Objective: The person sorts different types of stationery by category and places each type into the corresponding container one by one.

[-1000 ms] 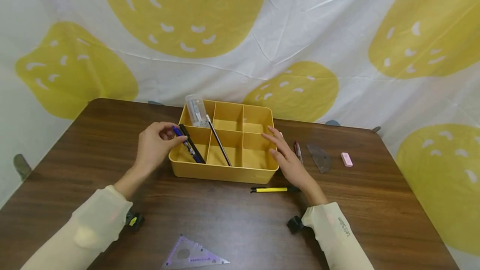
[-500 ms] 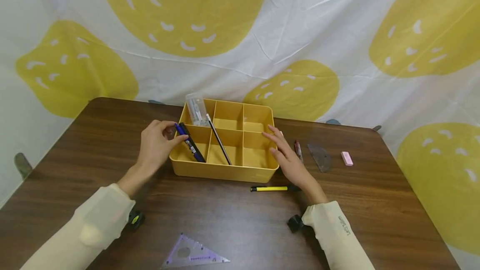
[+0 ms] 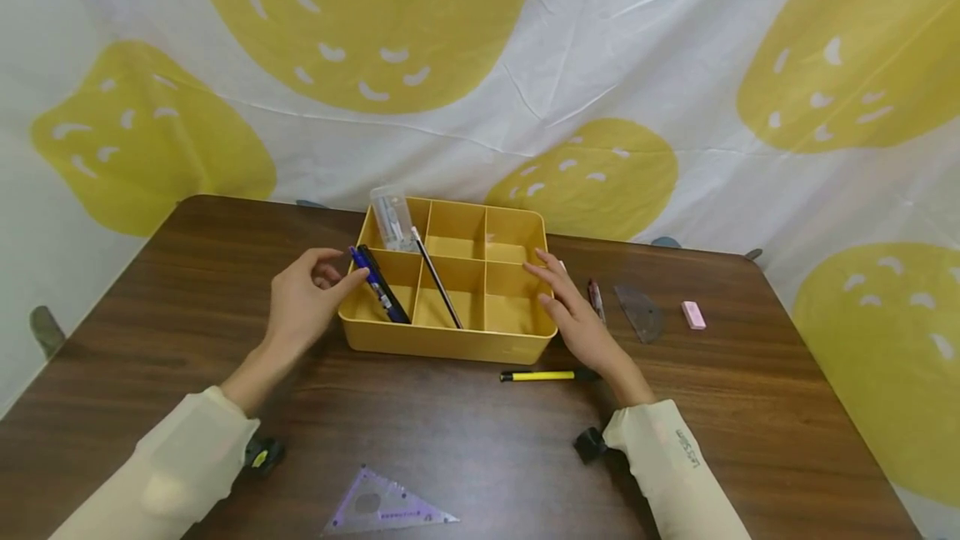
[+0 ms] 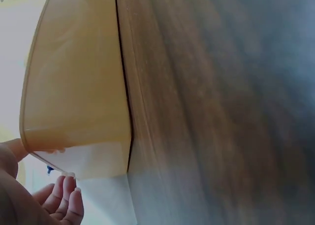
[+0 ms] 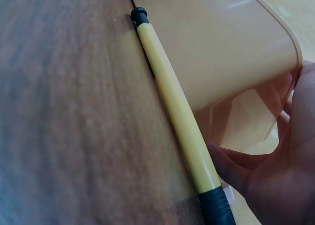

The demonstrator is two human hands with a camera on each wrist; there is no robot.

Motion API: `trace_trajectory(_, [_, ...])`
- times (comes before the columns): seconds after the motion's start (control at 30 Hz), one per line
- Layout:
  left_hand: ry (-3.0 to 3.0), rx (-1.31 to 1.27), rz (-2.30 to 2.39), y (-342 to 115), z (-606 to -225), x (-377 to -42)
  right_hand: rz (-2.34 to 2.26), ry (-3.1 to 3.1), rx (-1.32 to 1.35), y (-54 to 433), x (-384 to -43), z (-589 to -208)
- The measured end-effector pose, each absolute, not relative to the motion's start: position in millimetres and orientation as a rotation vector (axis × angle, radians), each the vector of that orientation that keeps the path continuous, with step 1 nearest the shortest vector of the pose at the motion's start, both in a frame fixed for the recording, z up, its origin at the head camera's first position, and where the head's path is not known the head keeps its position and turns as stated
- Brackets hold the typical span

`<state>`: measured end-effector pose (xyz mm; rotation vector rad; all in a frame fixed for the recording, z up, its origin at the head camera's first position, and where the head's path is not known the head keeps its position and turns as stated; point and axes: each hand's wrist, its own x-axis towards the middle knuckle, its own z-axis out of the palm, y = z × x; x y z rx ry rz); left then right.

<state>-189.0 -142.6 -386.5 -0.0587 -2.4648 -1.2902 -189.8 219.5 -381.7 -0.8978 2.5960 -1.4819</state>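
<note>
A yellow divided organizer box (image 3: 450, 342) stands on the table between both hands. My left hand (image 3: 303, 294) is at its left rim, thumb near the edge, fingers loosely bent and holding nothing. Beside that thumb, a blue pen (image 3: 380, 288) and a black pen (image 3: 392, 294) lean in the front left compartment. A slim dark stick with a white end, pen or pencil (image 3: 437, 277), slants in the front middle one. A clear plastic case (image 3: 392, 221) leans in the back left one. My right hand (image 3: 581, 323) rests loosely spread fingers on the right rim.
A yellow pen-shaped item (image 3: 543, 376) with black ends lies before the box, near my right wrist. To the right are a dark red pen (image 3: 596, 300), a clear protractor (image 3: 641, 315) and a pink eraser (image 3: 693, 315). A purple-edged set square (image 3: 390, 511) lies at the near side.
My left hand has let go of the blue pen and drawn slightly left. The blue pen settled against the black pen. The right hand has stayed in place.
</note>
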Motion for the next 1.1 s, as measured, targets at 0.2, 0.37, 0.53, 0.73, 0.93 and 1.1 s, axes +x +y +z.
trace_trajectory(0.2, [-2.459, -0.016, -1.355, -147, -384, -174, -1.473, 2.603, -0.899, 220, -190, -381])
trace_trajectory(0.37, [-2.464, 0.025, -1.446, -150, -382, -161, -1.489, 2.593, -0.901, 220, -190, -381])
trace_trajectory(0.53, [-2.507, -0.006, -1.456, -150, -378, -147, -1.498, 2.585, -0.908, 221, -189, -381])
trace_trajectory(0.73, [-2.564, -0.078, -1.506, -147, -373, -132, -1.503, 2.581, -0.913, 222, -189, -381])
trace_trajectory(0.93, [-2.588, -0.123, -1.557, -145, -370, -121, -1.513, 2.571, -0.923, 222, -190, -383])
trace_trajectory(1.1, [-2.658, -0.27, -1.65, -142, -375, -111, -1.515, 2.571, -0.92, 222, -190, -383])
